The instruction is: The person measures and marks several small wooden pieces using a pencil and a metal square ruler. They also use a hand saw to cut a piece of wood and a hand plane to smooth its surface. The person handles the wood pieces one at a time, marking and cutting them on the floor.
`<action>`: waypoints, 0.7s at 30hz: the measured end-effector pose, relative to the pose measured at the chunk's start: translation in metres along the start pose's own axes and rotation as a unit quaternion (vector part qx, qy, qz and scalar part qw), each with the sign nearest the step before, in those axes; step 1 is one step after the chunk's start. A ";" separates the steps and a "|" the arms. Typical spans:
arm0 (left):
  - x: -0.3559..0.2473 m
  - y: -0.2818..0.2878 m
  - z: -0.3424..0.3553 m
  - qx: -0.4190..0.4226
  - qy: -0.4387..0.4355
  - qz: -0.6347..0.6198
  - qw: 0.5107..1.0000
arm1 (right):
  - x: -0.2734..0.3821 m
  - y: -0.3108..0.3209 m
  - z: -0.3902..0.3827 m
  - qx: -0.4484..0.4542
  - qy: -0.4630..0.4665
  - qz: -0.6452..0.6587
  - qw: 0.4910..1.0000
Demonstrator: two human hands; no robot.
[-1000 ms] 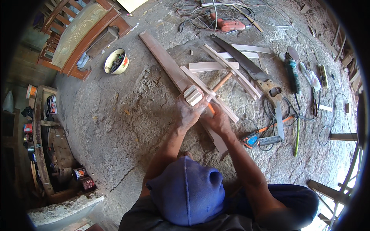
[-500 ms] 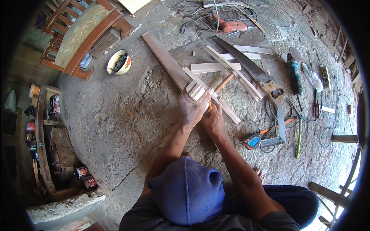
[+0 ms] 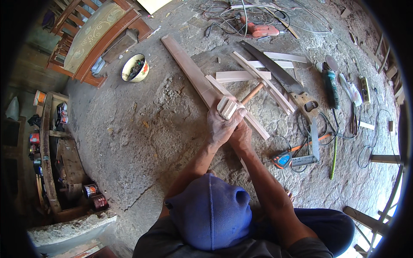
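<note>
My left hand (image 3: pixel 220 128) is closed around a short bundle of pale wooden pieces (image 3: pixel 226 107), held with their cut ends upward. My right hand (image 3: pixel 241 136) presses in close behind and below it, fingers curled and mostly hidden by the left; what they hold cannot be made out. Beyond both hands a long wooden plank (image 3: pixel 186 64) lies on the ground, running away to the far left. Thin wooden strips (image 3: pixel 257 124) lie just right of the hands. A brown wooden handle (image 3: pixel 252 93) slants between these and more crossed strips (image 3: pixel 275 92).
A handsaw (image 3: pixel 275 69), a green angle grinder (image 3: pixel 331 88), a metal square (image 3: pixel 315 144) and a blue tape measure (image 3: pixel 282 160) lie to the right. Farther off is a red power tool (image 3: pixel 263 30) among cables. A bowl (image 3: pixel 143 74) stands far left, near brown wooden furniture (image 3: pixel 103 47).
The wooden bundle has tilted and shifted slightly right with my left hand. A thin orange stick seen by my right fingers is now hidden, and the left hand covers more of the right.
</note>
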State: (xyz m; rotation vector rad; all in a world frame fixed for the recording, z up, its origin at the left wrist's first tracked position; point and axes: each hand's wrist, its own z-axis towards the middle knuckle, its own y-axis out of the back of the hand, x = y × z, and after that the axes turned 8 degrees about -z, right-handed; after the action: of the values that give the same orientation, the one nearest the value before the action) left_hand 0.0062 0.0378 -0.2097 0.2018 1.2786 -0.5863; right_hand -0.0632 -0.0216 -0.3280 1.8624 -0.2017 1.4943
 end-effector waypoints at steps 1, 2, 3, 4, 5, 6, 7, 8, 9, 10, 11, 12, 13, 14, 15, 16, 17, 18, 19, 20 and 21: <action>-0.001 0.003 0.000 0.021 0.035 0.021 0.999 | 0.000 0.000 0.000 -0.002 -0.001 -0.001 1.000; -0.001 0.003 -0.001 0.024 0.023 0.028 0.999 | 0.001 0.000 0.001 0.003 -0.005 -0.004 1.000; 0.000 0.004 -0.002 0.020 0.023 0.035 0.999 | 0.001 0.000 0.001 0.008 -0.008 -0.008 1.000; 0.001 0.003 -0.002 0.018 0.035 0.046 0.998 | 0.000 0.000 0.002 -0.004 0.015 -0.008 1.000; 0.002 0.003 -0.003 0.011 0.018 0.053 0.998 | 0.000 0.000 0.002 -0.015 0.034 -0.010 0.999; 0.003 0.002 -0.004 0.004 0.015 0.063 0.998 | -0.001 -0.001 0.002 -0.024 0.051 -0.011 0.998; 0.004 0.001 -0.006 -0.002 0.015 0.073 0.997 | -0.002 -0.001 0.001 -0.009 0.032 -0.008 0.999; 0.006 0.001 -0.005 -0.011 0.012 0.064 0.998 | -0.003 -0.001 0.000 0.006 0.013 -0.006 1.000; 0.006 0.000 -0.006 -0.011 0.005 0.059 0.998 | -0.004 -0.001 0.001 0.008 0.010 -0.002 1.000; 0.007 0.000 -0.005 -0.011 -0.006 0.055 0.998 | -0.005 -0.001 0.001 0.019 0.001 -0.003 1.000; 0.008 0.001 -0.006 -0.012 -0.015 0.052 0.998 | -0.005 -0.002 0.001 0.021 0.001 -0.003 1.000; 0.008 0.001 -0.006 -0.010 -0.024 0.081 0.996 | -0.006 -0.002 0.002 0.015 0.013 0.007 1.000; 0.008 0.002 -0.006 -0.015 -0.022 0.080 0.996 | -0.006 -0.003 0.003 0.003 0.030 0.015 0.999; 0.008 0.002 -0.007 -0.019 -0.019 0.080 0.996 | -0.006 -0.003 0.005 0.009 0.026 0.019 0.999; 0.008 0.003 -0.006 -0.024 -0.015 0.079 0.996 | -0.006 -0.004 0.006 0.008 0.029 0.022 0.999; 0.008 0.004 -0.006 -0.022 -0.009 0.081 0.996 | -0.006 -0.004 0.008 0.007 0.041 0.024 0.999; 0.007 0.004 -0.006 -0.021 -0.001 0.083 0.996 | -0.006 -0.004 0.008 0.011 0.041 0.028 0.999; 0.007 0.005 -0.005 -0.018 0.019 0.084 0.996 | -0.006 -0.003 0.008 0.014 0.041 0.032 0.999; 0.006 0.006 -0.003 0.003 -0.019 0.076 0.997 | -0.006 -0.002 0.008 0.022 0.031 0.036 0.999; 0.006 0.009 0.001 0.026 -0.043 0.069 0.996 | -0.006 -0.001 0.007 0.033 0.018 0.034 0.999; 0.005 0.011 0.005 0.050 -0.066 0.060 0.995 | -0.006 0.000 0.007 0.032 0.020 0.034 0.999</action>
State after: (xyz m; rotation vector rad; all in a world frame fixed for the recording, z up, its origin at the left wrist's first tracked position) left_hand 0.0168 0.0432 -0.2154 0.3152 1.1017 -0.5528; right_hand -0.0600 -0.0277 -0.3340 1.8914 -0.2020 1.5990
